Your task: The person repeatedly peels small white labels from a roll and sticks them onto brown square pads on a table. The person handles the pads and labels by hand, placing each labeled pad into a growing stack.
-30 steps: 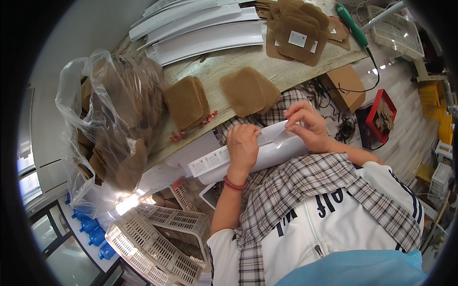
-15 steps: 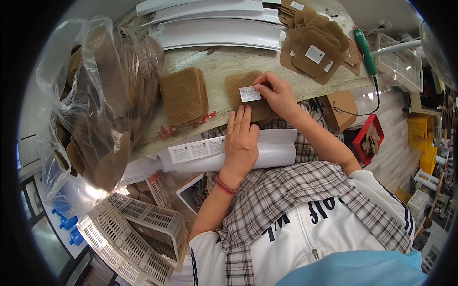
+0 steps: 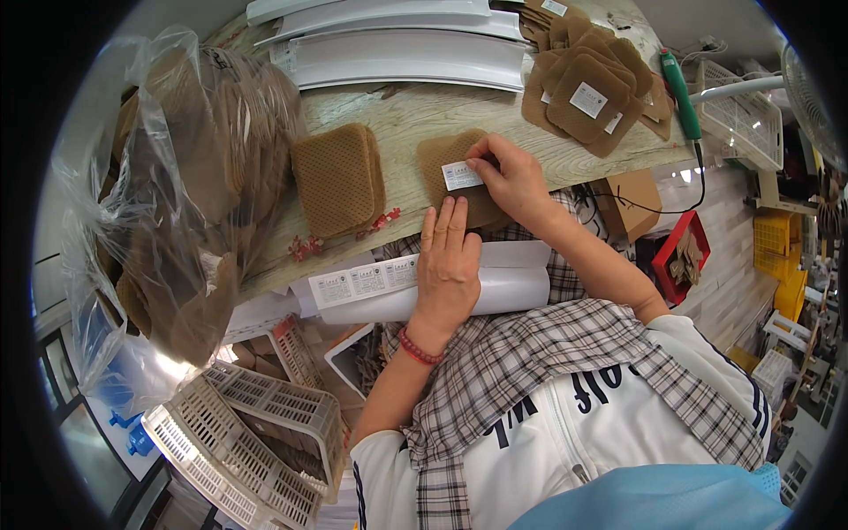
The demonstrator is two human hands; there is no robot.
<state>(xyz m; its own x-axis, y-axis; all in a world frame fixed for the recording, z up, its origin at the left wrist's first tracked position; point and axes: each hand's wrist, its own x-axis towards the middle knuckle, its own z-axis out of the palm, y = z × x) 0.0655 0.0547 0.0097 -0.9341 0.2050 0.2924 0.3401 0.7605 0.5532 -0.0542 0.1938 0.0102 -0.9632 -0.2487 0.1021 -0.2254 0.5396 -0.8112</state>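
A brown perforated pad (image 3: 440, 155) with rounded corners lies at the table's near edge. My right hand (image 3: 512, 177) pinches the right end of a small white printed label (image 3: 458, 176), which is over the middle of the pad. My left hand (image 3: 450, 265) lies with fingers stretched out, its fingertips on the pad's near edge. Below that palm a strip of white labels (image 3: 364, 281) runs out to the left, on a glossy white sheet (image 3: 512, 287) across my lap. To the left stands a stack of similar brown pads (image 3: 339, 181).
Labelled brown pads (image 3: 585, 97) are heaped at the back right, beside a green-handled corded tool (image 3: 678, 93). Long white trough-like pieces (image 3: 406, 60) lie at the back. A clear plastic bag (image 3: 190, 177) full of brown pads fills the left. White plastic crates (image 3: 247, 433) stand below it.
Both hands keep nearly the same place, the label still pinched by the right one over the pad. The view has shifted slightly.
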